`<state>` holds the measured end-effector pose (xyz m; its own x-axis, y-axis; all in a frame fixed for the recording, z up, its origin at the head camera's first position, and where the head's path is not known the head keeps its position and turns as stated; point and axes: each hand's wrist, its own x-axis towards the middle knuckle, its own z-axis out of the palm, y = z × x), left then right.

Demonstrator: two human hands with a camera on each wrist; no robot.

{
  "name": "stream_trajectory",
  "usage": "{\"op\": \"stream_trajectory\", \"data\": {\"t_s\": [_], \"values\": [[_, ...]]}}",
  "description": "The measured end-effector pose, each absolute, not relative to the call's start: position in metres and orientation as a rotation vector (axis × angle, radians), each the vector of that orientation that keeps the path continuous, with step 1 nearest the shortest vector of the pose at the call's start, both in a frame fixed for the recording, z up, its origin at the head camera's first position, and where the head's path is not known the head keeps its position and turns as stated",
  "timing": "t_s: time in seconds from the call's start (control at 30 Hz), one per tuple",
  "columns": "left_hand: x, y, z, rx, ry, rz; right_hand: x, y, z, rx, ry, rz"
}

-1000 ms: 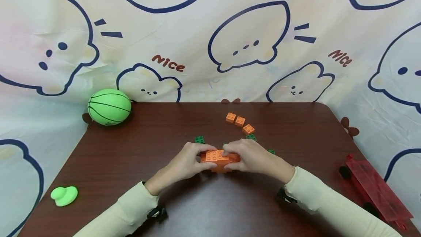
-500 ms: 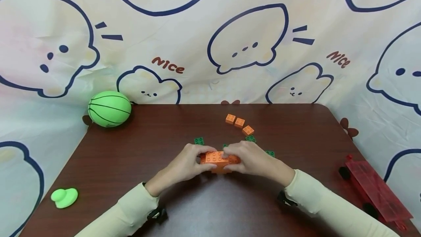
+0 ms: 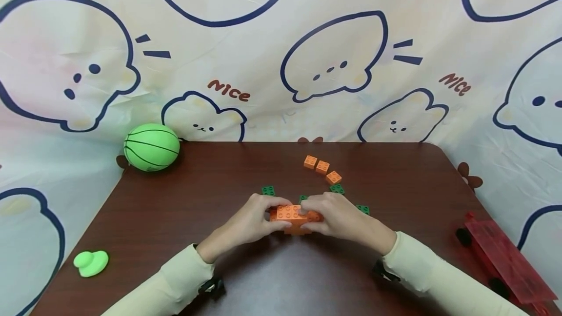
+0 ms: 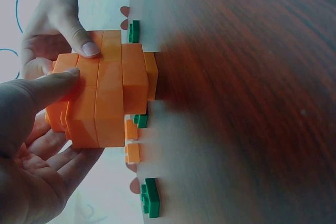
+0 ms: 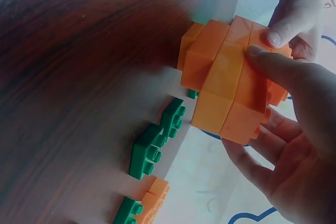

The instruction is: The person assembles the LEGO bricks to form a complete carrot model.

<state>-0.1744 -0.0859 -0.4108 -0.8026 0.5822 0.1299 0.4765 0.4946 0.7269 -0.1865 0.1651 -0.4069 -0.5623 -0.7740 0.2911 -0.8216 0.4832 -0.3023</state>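
An orange block built of stacked toy building bricks (image 3: pixel 289 212) is held between both hands, close to the tabletop. It narrows in steps toward its bottom, as the left wrist view shows. My left hand (image 3: pixel 254 218) grips its left end, thumb on the near side and fingers behind. On the other end, my right hand (image 3: pixel 335 214) holds it the same way, with fingers over part of the studded top. In the right wrist view the thumbs lie close together on the block's face (image 5: pixel 226 77). Much of the far side is hidden by fingers.
Behind the hands lie several loose green bricks (image 3: pixel 268 190) and three small orange bricks (image 3: pixel 322 167). A green ball (image 3: pixel 151 147) sits at the back left corner, a green rubber duck (image 3: pixel 91 263) at the left. A red translucent skateboard (image 3: pixel 509 260) stands along the right edge.
The head view has shifted slightly, so the whole scene sits a little lower and further right. Both hands keep their grip on the orange block, with little visible movement.
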Motion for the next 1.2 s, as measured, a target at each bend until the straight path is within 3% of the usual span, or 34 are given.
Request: {"op": "stream_trajectory", "data": {"t_s": [0.3,0.5,0.73,0.93,1.07,1.2], "values": [[-0.175,-0.084,-0.414,0.932,2.603,1.207,-0.184,0.169,-0.408,1.403,-2.583,0.608],[-0.175,-0.085,-0.414,0.920,2.610,1.205,-0.204,0.184,-0.387,1.462,-2.826,0.988],[-0.174,-0.084,-0.412,0.856,2.651,1.161,-0.267,0.212,-0.386,0.729,-3.123,0.695],[-0.176,-0.079,-0.410,0.905,2.694,1.229,-0.292,0.216,-0.413,0.440,-3.201,0.564],[-0.178,-0.076,-0.411,0.957,2.691,1.246,-0.288,0.215,-0.418,0.439,-3.117,0.670],[-0.178,-0.075,-0.414,0.961,2.675,1.247,-0.272,0.215,-0.409,0.689,-2.982,0.840]]}}
